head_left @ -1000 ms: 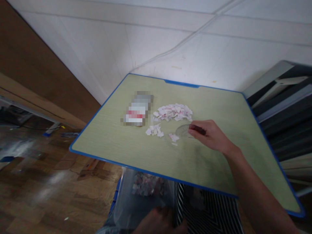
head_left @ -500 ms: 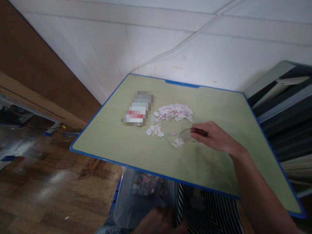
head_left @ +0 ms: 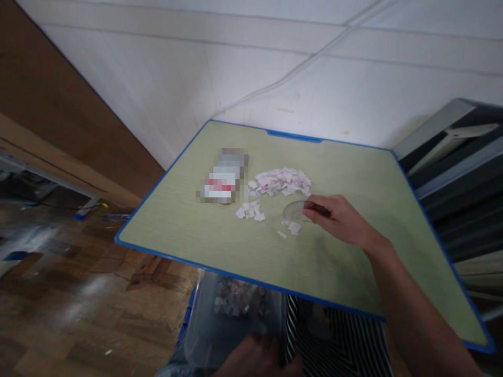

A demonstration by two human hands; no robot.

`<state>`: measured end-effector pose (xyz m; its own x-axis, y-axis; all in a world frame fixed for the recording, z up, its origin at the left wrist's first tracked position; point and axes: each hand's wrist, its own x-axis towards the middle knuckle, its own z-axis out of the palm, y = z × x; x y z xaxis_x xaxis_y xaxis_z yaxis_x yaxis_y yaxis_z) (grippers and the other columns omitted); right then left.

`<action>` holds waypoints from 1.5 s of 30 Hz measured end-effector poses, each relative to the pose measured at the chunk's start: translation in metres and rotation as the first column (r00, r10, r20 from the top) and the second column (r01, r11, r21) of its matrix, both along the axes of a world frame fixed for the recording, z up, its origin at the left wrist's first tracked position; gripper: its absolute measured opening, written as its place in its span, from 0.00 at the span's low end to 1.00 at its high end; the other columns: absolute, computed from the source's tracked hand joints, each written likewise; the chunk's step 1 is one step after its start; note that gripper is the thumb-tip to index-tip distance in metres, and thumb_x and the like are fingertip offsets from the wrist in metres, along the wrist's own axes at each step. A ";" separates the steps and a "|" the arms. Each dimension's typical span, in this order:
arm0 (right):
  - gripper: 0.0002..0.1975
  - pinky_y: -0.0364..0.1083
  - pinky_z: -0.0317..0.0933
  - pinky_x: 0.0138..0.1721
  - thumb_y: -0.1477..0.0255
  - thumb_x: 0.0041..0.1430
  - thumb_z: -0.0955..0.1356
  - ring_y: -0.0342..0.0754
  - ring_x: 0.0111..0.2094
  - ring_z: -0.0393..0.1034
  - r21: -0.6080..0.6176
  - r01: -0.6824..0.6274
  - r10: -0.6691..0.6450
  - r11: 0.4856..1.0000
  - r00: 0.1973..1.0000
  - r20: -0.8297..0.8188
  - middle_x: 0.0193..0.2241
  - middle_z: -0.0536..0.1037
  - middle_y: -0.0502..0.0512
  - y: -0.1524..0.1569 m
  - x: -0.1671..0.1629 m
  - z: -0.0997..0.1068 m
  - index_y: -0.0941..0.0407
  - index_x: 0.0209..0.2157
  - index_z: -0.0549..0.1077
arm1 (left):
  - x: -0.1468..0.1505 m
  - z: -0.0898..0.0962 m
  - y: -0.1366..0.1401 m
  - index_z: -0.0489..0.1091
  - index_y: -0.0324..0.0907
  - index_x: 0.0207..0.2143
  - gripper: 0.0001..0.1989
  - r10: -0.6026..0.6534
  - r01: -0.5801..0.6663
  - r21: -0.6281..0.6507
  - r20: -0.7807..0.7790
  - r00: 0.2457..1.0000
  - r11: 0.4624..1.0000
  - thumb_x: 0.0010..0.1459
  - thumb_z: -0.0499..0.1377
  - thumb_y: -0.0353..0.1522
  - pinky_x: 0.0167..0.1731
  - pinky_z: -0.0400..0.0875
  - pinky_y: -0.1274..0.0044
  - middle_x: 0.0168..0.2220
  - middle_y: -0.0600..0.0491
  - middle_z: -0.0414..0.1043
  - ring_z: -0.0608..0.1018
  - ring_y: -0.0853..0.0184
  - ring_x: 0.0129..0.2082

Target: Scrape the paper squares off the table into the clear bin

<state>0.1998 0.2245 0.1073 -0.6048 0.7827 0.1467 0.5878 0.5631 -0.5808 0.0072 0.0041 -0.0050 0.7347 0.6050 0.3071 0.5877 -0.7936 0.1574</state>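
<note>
Right hand (head_left: pixel 334 219) over table (head_left: pixel 196 230), fingers pinching clear protractor-like plate (head_left: pixel 292 210) beside loose paper scraps (head_left: pixel 294 228), right and near of main heap (head_left: pixel 281 181). Left hand (head_left: pixel 253 355) low by near plastic bin (head_left: pixel 201 335), finger state unclear.

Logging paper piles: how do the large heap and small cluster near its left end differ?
The large heap spreads much wider than the small cluster. The heap shows pink tints; the cluster looks whiter. The heap lies nearer the wall than the cluster. Both are loose paper.

Paper scraps (head_left: pixel 281 181) look matt, the protractor (head_left: pixel 294 210) clear plastic, the floor (head_left: pixel 74 319) glossy, wood-grained.
</note>
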 end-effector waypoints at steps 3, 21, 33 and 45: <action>0.13 0.41 0.46 0.21 0.70 0.57 0.62 0.38 0.17 0.53 -0.041 -0.040 0.042 0.998 0.998 0.041 0.15 0.60 0.45 -0.001 0.003 0.004 0.57 0.19 0.63 | 0.001 -0.002 -0.001 0.64 0.48 0.45 0.15 0.021 -0.021 0.009 0.003 1.000 1.000 0.56 0.63 0.36 0.09 0.55 0.78 0.20 0.61 0.65 0.66 0.68 0.14; 0.10 0.40 0.49 0.23 0.70 0.59 0.61 0.39 0.19 0.57 0.026 0.052 -0.049 0.998 0.993 -0.105 0.18 0.65 0.47 -0.003 -0.010 -0.009 0.57 0.25 0.65 | 0.002 0.004 0.004 0.63 0.47 0.44 0.20 0.024 -0.024 0.008 0.028 0.999 1.000 0.51 0.66 0.35 0.09 0.51 0.75 0.19 0.62 0.65 0.64 0.68 0.13; 0.10 0.41 0.48 0.23 0.70 0.58 0.62 0.39 0.18 0.54 -0.050 -0.034 0.032 0.998 0.999 -0.035 0.16 0.62 0.45 -0.004 -0.014 -0.010 0.57 0.23 0.64 | -0.001 0.000 0.000 0.64 0.48 0.46 0.19 -0.001 0.001 -0.031 -0.004 1.000 1.000 0.53 0.66 0.36 0.10 0.55 0.77 0.20 0.60 0.67 0.66 0.67 0.15; 0.09 0.40 0.49 0.24 0.69 0.59 0.62 0.39 0.20 0.57 -0.095 -0.053 0.049 0.994 0.998 -0.040 0.18 0.66 0.47 -0.006 -0.021 -0.017 0.57 0.26 0.66 | 0.001 -0.002 -0.003 0.63 0.49 0.45 0.19 0.009 -0.010 -0.027 -0.044 0.999 1.000 0.52 0.66 0.35 0.10 0.56 0.78 0.20 0.61 0.67 0.67 0.67 0.14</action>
<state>0.1785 0.2185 0.0901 -0.6398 0.7625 0.0959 0.5368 0.5327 -0.6543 0.0080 0.0011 -0.0069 0.7413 0.6197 0.2579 0.6019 -0.7837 0.1531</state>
